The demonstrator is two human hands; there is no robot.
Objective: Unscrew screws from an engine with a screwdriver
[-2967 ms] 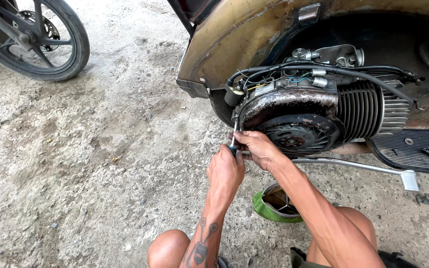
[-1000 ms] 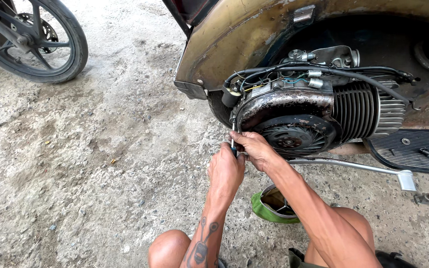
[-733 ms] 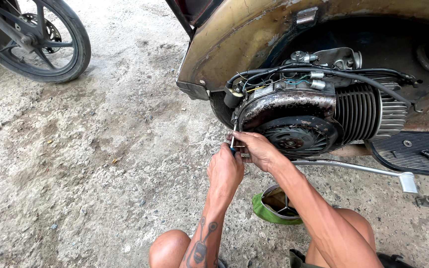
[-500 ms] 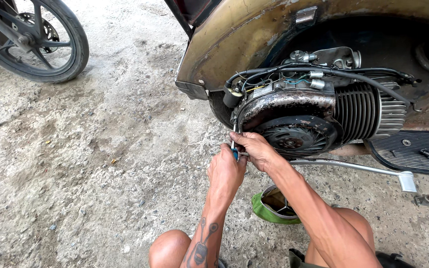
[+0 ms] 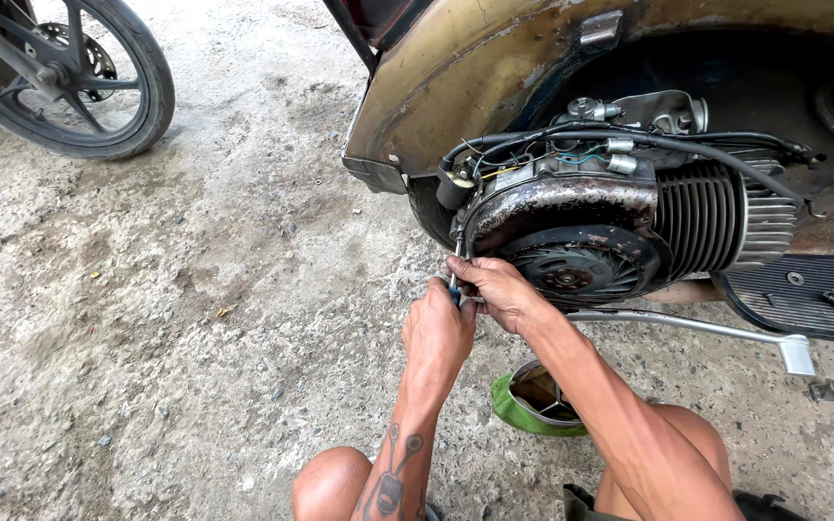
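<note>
Both of my hands meet at the lower left edge of a scooter engine [image 5: 581, 232], a rusty dark fan cover with a finned cylinder to its right. My left hand [image 5: 436, 333] is closed around a small blue-handled tool [image 5: 454, 287] that points up at the engine. My right hand [image 5: 494, 289] pinches a thin cable or fitting at the same spot, fingers closed beside the tool tip. Black wires [image 5: 629, 140] run across the engine top under the worn brown body panel [image 5: 456, 68].
A green-rimmed bowl [image 5: 533, 405] lies on the gravelly concrete beside my right knee. A metal kick lever [image 5: 707, 330] runs right under the engine toward a ribbed footboard [image 5: 803, 289]. A motorcycle wheel [image 5: 69, 77] stands at the upper left.
Both hands stay at the engine's lower left edge with only slight shifts. The view wobbles a little.
</note>
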